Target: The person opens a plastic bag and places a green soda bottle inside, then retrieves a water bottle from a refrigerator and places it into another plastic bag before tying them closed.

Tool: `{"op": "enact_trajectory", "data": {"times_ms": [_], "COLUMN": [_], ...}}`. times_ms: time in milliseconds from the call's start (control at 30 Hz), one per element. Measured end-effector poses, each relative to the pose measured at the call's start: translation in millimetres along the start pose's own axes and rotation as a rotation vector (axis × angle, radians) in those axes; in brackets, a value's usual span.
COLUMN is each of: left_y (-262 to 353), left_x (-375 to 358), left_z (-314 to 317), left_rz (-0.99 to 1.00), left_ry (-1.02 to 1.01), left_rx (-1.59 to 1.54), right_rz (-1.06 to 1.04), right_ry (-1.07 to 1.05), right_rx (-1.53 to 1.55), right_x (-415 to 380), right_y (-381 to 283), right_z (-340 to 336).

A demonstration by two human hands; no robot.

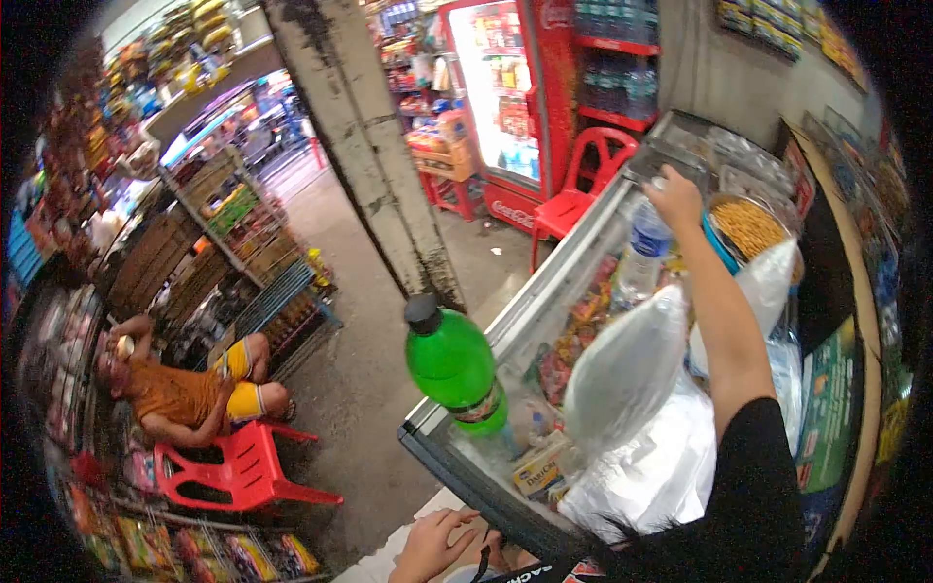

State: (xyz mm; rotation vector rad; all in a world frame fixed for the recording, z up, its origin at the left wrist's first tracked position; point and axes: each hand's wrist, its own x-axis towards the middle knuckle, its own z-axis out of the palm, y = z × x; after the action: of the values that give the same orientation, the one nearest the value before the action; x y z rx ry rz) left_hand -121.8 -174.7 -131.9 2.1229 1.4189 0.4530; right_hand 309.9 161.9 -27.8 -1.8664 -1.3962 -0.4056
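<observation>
My right hand reaches across the glass-topped chest freezer and grips a clear water bottle with a blue label by its top. Low in the view is my left hand, its fingers stretched out and somewhat apart, near the freezer's front corner; I see nothing held in it. A green soda bottle with a black cap stands upright on the near left corner of the freezer. Close by lies a small yellow and white box. Filled clear plastic bags rest below my right arm.
Behind my right forearm sits a tub of brown peanut-like pieces. A red plastic chair stands beyond the freezer, near a lit red drinks fridge. A pillar rises at centre. A person leans back on the left beside another red chair.
</observation>
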Motion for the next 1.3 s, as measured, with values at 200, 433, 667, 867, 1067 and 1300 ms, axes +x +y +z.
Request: {"op": "enact_trajectory", "data": {"times_ms": [200, 433, 667, 867, 1067, 1300], "left_y": [-29.5, -77.4, -178.3, -272.3, -366.5, -555.8], "left_x": [-10.6, 17.1, 14.3, 10.3, 26.1, 75.7], "left_z": [-20.1, -48.1, -112.7, -167.8, -197.2, -200.2], "left_rz": [0.017, 0.194, 0.374, 0.293, -0.247, -0.536], "left_ry": [-0.076, -0.086, -0.105, -0.162, 0.197, 0.064], "left_rx": [0.11, 0.055, 0.012, -0.207, -0.453, -0.649], "right_rz": [-0.078, -0.275, -0.381, -0.187, -0.048, -0.028], "right_ry": [0.444, 0.985, 0.911, 0.475, -0.233, -0.221], "right_rx": [0.349, 0.784, 1.035, 1.224, 1.031, 0.765], "right_x": [-13.4, -61.6, -182.1, -262.2, -282.3, -255.2], "right_y": [-5.5, -92.9, -230.7, -333.1, -487.9, -543.2], "right_z": [-74.3, -258.6, -270.6, -174.0, -40.1, 166.7]}}
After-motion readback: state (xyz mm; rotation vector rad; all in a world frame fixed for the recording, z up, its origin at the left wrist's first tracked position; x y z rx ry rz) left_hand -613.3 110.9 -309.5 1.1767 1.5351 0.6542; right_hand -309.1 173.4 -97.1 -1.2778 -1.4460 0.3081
